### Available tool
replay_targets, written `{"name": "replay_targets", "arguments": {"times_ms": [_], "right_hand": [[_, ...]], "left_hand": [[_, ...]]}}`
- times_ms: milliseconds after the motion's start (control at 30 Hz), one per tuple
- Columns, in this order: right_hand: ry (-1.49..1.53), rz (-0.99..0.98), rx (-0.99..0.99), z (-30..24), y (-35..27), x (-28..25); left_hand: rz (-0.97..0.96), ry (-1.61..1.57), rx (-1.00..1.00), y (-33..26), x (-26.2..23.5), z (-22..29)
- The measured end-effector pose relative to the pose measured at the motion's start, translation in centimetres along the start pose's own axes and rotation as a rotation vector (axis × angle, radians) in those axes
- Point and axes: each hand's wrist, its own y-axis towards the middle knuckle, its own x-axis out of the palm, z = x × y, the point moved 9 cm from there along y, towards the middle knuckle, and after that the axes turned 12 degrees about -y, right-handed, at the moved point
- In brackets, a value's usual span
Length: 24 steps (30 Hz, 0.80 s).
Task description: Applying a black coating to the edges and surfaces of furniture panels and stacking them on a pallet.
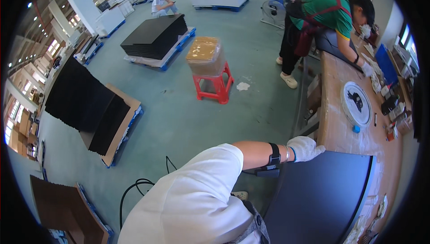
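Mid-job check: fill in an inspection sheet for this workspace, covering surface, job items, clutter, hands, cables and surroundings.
Surface: brown bench top, partly covered by the panel and loose items.
Job items: dark flat panel, extending over the bench.
Clutter: round white tray with dark smears; small blue block beside it; bottles along the far side.
Hands: left hand, white-gloved, at the panel's edge, grip unclear; right hand not in view.
Cables: black cable looping beside the white sleeve.
Surroundings: co-worker in green bending over the bench; red stool bearing a box; stacked dark sheets.
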Motion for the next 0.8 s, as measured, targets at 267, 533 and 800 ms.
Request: {"name": "replay_targets", "arguments": {"times_ms": [267,533,800], "right_hand": [[-0.283,-0.085,-0.067,-4.1,-1.8,16.8],[-0.572,-0.091,-0.171,-8.1,-7.3,41.2],[-0.818,-0.139,-0.265,-12.4,-12.4,61.0]], "left_hand": [[0.201,-0.181,0.072,-11.9,-16.4,-4.2],[0.661,-0.219,0.221,-32.6,-43.0,-13.8],[1.044,-0.194,0.215,-48.9,-62.1,-22.7]]}}
